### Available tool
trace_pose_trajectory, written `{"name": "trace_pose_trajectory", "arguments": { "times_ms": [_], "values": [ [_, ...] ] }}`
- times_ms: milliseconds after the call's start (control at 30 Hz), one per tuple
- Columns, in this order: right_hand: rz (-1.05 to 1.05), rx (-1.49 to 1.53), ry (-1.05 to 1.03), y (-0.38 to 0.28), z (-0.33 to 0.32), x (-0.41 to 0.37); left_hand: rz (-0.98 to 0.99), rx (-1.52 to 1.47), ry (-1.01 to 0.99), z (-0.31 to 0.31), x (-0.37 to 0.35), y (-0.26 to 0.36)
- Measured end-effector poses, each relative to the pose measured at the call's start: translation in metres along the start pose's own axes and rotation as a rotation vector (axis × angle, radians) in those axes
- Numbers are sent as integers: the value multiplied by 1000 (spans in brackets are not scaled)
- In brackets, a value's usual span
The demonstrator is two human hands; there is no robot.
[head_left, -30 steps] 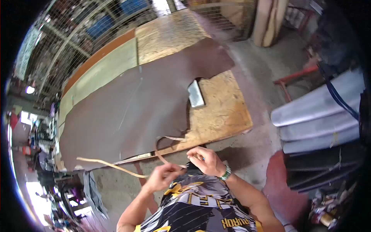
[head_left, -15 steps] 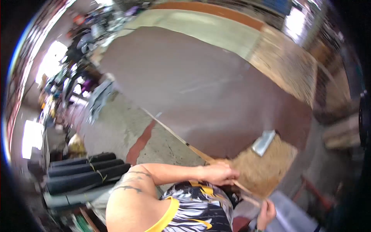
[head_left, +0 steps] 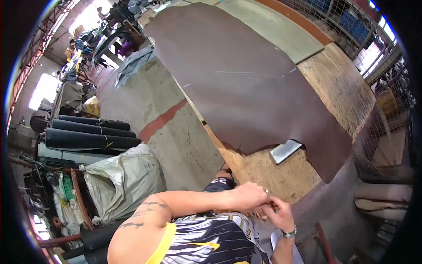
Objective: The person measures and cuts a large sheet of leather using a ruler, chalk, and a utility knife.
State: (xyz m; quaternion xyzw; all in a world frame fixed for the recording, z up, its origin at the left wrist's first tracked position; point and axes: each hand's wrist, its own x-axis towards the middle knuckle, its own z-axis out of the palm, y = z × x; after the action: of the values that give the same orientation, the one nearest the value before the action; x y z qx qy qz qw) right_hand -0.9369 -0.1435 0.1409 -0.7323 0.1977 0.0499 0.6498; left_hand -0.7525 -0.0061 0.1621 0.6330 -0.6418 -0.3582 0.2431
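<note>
My left hand (head_left: 251, 196), with a ring on one finger, is closed and meets my right hand (head_left: 280, 214) in front of my body. My right hand is also closed, fingers pinched, with a watch on the wrist. What they hold is mostly hidden; a little pale tan and a bluish bit show by the fingers. Beyond them a large brown leather sheet (head_left: 246, 83) covers most of a wooden table (head_left: 281, 180). A shiny metal block (head_left: 285, 152) lies at the sheet's ragged near edge, partly on the bare wood.
Dark rolls (head_left: 92, 136) are stacked at left, above a pale crumpled sack (head_left: 125, 180). The concrete floor (head_left: 176, 145) has a red stripe. A wire mesh partition (head_left: 378, 110) runs along the right, with more rolls (head_left: 382, 200) below. A red metal bar (head_left: 324, 244) stands near my right arm.
My hands were apart with a narrow pale strip stretched between them; now they are together. My right hand has moved up and left to my left hand. The camera view has shifted.
</note>
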Motion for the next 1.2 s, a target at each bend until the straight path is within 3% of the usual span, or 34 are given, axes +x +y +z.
{"name": "trace_pose_trajectory", "arguments": {
  "times_ms": [100,167,267,433,467,533,700,733,800,933,967,1000,1033,1133,1200],
  "values": [
    [170,34,-88,-11,-11,-1,-189,3,-7,-13,-19,4],
    [48,-57,-106,-1,-22,2,-275,-36,49,-13,-34,-11],
    [-13,-359,-14,-2,-43,6,-258,-78,126,-14,-57,-54],
    [193,-535,235,42,-109,-13,-359,-30,127,-72,-69,-96],
    [92,-559,276,54,-123,-17,-351,-25,153,-79,-72,-110],
    [202,-467,323,49,-146,-22,-296,-9,212,-93,-78,-139],
    [360,-448,499,58,-216,-41,-404,-131,247,-161,-90,-174],
    [390,-480,508,57,-228,-46,-575,-164,185,-175,-92,-177],
    [412,-505,528,64,-251,-53,-555,-79,244,-198,-96,-192],
    [404,-570,564,92,-296,-63,-694,-65,277,-242,-95,-225],
    [421,-461,585,94,-301,-61,-734,-74,272,-249,-95,-240],
    [329,-508,530,76,-297,-49,-790,-91,281,-256,-94,-255],
    [417,-595,537,73,-298,-43,-843,-105,290,-261,-91,-270],
    [496,-550,593,85,-305,-34,-689,-48,424,-275,-88,-309],
    [523,-525,587,95,-313,-23,-763,-4,393,-289,-84,-325]
  ]
}}
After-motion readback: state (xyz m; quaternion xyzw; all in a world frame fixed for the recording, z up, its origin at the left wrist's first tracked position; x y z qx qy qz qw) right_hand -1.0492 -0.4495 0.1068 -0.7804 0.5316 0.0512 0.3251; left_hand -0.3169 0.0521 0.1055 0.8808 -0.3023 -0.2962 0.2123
